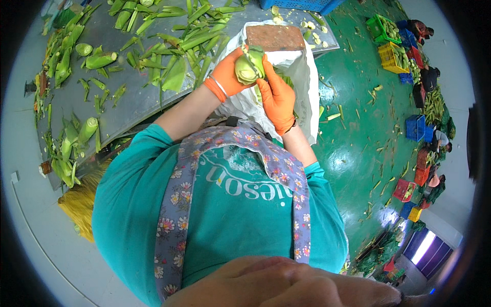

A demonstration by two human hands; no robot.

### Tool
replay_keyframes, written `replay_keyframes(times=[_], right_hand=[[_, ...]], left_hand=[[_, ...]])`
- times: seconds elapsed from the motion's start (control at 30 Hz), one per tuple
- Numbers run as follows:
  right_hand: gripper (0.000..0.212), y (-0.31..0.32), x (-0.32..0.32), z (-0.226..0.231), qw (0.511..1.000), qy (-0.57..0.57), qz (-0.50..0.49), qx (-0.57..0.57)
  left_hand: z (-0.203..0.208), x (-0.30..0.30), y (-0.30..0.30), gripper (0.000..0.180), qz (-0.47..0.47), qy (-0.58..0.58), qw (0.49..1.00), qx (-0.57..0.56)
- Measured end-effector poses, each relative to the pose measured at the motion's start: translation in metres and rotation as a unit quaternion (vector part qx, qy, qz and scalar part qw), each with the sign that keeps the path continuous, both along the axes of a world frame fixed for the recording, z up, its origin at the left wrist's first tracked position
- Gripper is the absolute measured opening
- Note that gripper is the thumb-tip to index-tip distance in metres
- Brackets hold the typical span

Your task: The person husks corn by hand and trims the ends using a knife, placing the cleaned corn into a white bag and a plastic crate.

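Note:
My left hand (228, 75), in an orange glove, is closed around a green-husked ear of corn (249, 67). Its pale cut stem end faces up toward me. On the ear's other side my right hand (279, 98), also orange-gloved, grips the husk with its thumb and fingers. Both hands are above the mouth of a white sack (305, 97) at the table's edge. A reddish-brown brick (274, 38) rests on the sack's far rim. Some green husk shows inside the sack, partly hidden by my right hand.
Loose husks (197, 38) and several ears of corn (101, 60) lie across the metal table (138, 84). A blue crate (302, 5) stands beyond it. Husk scraps litter the green floor (348, 123). Far right, people work beside coloured crates (393, 59). A yellow sack (84, 202) is below the table.

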State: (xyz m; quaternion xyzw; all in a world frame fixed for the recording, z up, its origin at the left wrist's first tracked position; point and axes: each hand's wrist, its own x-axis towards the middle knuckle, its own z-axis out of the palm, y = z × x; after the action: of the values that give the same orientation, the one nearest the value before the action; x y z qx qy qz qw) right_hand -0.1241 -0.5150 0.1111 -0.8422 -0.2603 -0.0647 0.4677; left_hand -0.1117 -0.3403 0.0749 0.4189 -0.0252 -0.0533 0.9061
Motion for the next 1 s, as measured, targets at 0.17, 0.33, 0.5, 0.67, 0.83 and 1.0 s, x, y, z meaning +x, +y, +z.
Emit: replay_keyframes(times=[0.17,0.33,0.5,0.67,0.83,1.0], right_hand=[[0.025,-0.050,0.044,0.000,0.960,0.168,-0.180,0.131],[0.038,-0.162,0.104,-0.103,0.985,-0.006,-0.151,-0.079],[0.071,-0.080,0.048,-0.072,0.919,0.354,-0.116,0.132],[0.050,-0.016,0.027,-0.062,0.871,0.455,0.005,0.184],[0.046,-0.014,0.019,-0.055,0.864,0.438,0.080,0.235],[0.037,-0.017,0.019,-0.059,0.900,0.390,0.083,0.177]], left_hand=[[0.011,-0.012,0.026,0.057,-0.105,0.126,0.985,-0.046],[0.012,-0.037,0.042,0.072,-0.299,0.082,0.890,-0.336],[-0.015,-0.038,0.038,0.079,-0.228,0.076,0.934,-0.265],[-0.008,-0.029,0.015,0.059,-0.205,0.116,0.963,0.127],[0.004,-0.027,0.022,0.069,-0.232,0.072,0.954,0.173],[-0.011,-0.026,0.033,0.070,-0.267,0.099,0.939,0.192]])
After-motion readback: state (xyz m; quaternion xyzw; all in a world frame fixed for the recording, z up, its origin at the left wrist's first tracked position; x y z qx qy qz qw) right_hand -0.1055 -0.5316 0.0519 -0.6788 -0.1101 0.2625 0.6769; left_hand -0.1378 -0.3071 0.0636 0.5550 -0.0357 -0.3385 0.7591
